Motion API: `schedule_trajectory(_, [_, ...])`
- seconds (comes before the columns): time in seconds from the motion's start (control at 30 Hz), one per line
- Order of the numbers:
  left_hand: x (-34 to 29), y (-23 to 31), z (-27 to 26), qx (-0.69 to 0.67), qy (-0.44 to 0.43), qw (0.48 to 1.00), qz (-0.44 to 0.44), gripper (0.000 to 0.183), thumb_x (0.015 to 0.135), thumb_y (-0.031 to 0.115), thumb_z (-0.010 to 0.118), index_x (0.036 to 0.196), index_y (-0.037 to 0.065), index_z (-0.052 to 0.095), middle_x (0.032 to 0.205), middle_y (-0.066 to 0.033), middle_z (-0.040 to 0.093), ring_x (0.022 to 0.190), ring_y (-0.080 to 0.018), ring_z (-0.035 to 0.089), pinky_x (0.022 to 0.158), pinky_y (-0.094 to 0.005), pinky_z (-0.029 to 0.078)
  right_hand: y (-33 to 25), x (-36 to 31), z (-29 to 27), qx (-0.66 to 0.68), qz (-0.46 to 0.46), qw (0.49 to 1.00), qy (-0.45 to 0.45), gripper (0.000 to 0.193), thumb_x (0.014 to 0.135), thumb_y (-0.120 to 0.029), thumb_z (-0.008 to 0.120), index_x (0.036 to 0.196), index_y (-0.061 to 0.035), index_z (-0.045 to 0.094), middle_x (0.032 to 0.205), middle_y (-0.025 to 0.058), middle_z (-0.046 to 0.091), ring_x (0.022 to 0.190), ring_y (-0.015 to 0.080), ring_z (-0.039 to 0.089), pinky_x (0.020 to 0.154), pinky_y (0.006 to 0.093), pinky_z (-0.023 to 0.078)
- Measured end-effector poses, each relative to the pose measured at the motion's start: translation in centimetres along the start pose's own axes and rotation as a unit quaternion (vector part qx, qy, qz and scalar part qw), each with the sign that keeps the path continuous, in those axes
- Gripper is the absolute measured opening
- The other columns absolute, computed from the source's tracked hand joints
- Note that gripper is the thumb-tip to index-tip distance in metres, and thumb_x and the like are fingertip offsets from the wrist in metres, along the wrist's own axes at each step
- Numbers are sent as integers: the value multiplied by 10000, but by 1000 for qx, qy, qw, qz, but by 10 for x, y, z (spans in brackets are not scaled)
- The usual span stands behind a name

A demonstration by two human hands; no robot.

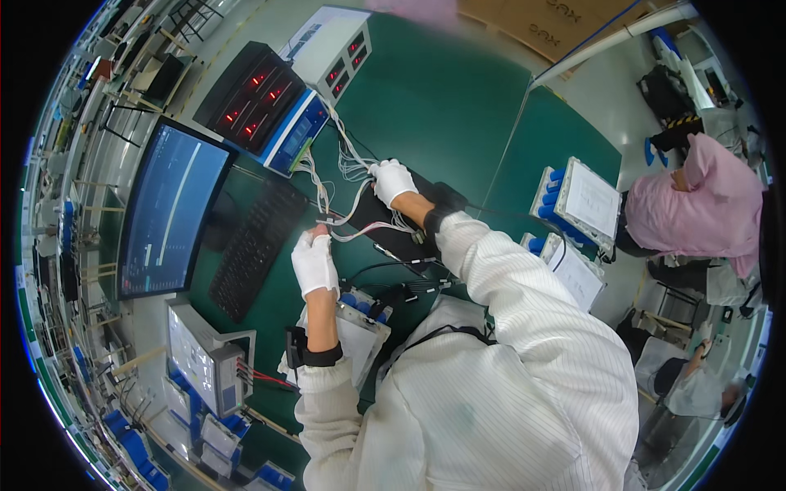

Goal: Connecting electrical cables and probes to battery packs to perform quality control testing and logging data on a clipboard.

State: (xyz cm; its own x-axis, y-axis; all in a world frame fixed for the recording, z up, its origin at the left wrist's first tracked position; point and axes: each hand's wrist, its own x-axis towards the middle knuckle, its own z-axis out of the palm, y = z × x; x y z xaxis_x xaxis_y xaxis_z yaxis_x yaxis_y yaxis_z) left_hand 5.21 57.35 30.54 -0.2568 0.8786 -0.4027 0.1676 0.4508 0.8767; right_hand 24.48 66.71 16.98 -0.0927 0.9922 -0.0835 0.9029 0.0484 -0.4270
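My left hand (pixel 315 266), in a white glove with bare fingertips, pinches a white wire bundle (pixel 327 219) beside the keyboard. Farther up and to the right, my gloved right hand (pixel 393 181) is closed near the upper part of the white wires (pixel 350 155); its fingers partly hide what they grip. These wires run up to a blue-fronted instrument (pixel 298 135) with red digit displays. Beneath my right hand lies a black mat-like surface (pixel 393 237). Black cables (pixel 401 266) lie between my forearms, close to a blue-and-white battery-like pack (pixel 360 315).
A monitor (pixel 172 211) and black keyboard (pixel 255 245) stand at the left. Behind is a white box with red displays (pixel 340 65) on the green table (pixel 442 98). Blue-and-white packs (pixel 585 204) sit at the right, near a person in pink (pixel 696 209). A bench instrument (pixel 201 360) stands lower left.
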Motion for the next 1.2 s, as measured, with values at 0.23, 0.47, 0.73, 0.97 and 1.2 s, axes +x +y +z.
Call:
schedule_trajectory(0.23, [1,-3,9,29,6,998,46,221,890,115,602,984,-83,634,803,-76,636,706,-116,506,669,-272,427,-15,-6,-14,185,76,976,85,259,774,-88,632,1015,-7,578,1003,198,625,889,352,625,783,426,513])
schedule_trajectory(0.47, [8,-4,21,38,-16,997,73,223,879,145,610,980,-52,639,727,-49,601,626,-88,468,574,-259,396,-69,-40,-68,785,142,562,-218,247,973,-158,474,1149,-1,546,977,110,585,796,179,627,704,299,545])
schedule_trajectory(0.73, [5,-6,21,42,1,994,97,240,872,148,629,1004,-51,651,738,-61,620,629,-91,489,582,-256,411,-91,-52,-71,783,115,587,-168,303,997,-179,438,1186,25,557,1061,140,572,874,212,636,768,305,572])
schedule_trajectory(0.97, [0,-1,19,46,17,995,91,214,902,149,624,953,-57,650,782,0,626,674,-59,467,600,-218,371,-95,-53,-68,759,120,622,-149,308,995,-194,449,1195,5,572,1036,114,566,851,166,609,739,289,568])
schedule_trajectory(1.2, [-1,6,25,68,20,994,83,208,899,143,619,938,-59,651,768,-13,630,672,-65,478,601,-224,380,-101,-61,-74,711,99,686,-120,283,984,-167,460,1175,-1,587,969,62,585,818,112,600,669,231,517])
